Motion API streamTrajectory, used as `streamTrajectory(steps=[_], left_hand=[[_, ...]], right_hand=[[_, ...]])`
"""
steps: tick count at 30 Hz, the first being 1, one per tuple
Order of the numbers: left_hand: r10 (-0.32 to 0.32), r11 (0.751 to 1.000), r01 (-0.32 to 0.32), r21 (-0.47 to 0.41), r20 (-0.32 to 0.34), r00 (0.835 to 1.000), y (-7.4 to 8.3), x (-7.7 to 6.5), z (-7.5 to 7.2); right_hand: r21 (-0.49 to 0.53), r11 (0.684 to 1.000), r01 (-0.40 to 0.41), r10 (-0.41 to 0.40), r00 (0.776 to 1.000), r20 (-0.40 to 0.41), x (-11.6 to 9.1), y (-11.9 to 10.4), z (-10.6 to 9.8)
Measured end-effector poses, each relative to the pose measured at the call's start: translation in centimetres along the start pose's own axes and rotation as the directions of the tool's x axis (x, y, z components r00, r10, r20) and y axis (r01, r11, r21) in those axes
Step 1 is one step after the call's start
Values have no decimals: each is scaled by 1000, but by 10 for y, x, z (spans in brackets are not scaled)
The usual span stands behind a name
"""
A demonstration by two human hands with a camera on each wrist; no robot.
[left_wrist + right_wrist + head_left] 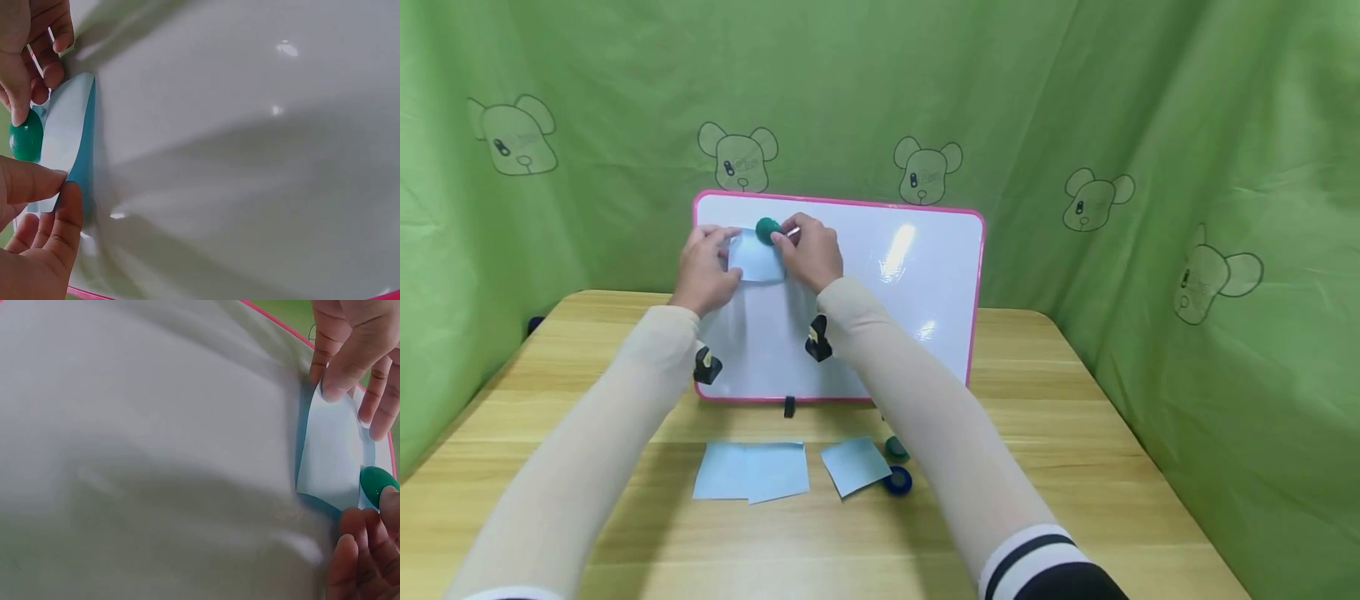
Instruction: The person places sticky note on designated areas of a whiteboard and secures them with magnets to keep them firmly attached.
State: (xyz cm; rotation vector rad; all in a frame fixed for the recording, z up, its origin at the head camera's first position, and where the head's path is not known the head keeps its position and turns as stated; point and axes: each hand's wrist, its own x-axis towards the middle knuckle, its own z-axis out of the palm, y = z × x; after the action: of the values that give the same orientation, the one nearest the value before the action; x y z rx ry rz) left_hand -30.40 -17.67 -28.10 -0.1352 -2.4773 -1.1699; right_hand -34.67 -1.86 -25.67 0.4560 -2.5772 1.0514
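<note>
A whiteboard [880,325] with a pink frame stands tilted on the table. Against its upper left part is a light blue paper sheet [756,260], its lower edge bowed away from the board. My left hand [703,271] pinches the sheet's left side between thumb and finger, seen closely in the left wrist view. By the sheet's top edge, my right hand [812,254] grips a round green magnet [767,231] with thumb and fingers. In the right wrist view the magnet [377,483] overlaps the sheet's upper edge; whether it touches the board, I cannot tell.
On the wooden table [1075,483], two overlapping blue sheets [775,471] lie in front of the board. Another blue sheet [855,467] lies to their right, beside a green magnet [896,449] and a dark blue magnet [898,481]. A green curtain [865,83] hangs behind.
</note>
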Motion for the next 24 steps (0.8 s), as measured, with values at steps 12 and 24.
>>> streamTrajectory(steps=[12, 24], left_hand=[[-19, 1000, 20, -5, 24, 1000, 1, -1, -2], [-31, 999, 31, -7, 28, 999, 1, -1, -3]], right_hand=[[-11, 998, -66, 66, 998, -5, 2, -3, 0], [-47, 995, -86, 84, 996, -39, 1, -4, 0]])
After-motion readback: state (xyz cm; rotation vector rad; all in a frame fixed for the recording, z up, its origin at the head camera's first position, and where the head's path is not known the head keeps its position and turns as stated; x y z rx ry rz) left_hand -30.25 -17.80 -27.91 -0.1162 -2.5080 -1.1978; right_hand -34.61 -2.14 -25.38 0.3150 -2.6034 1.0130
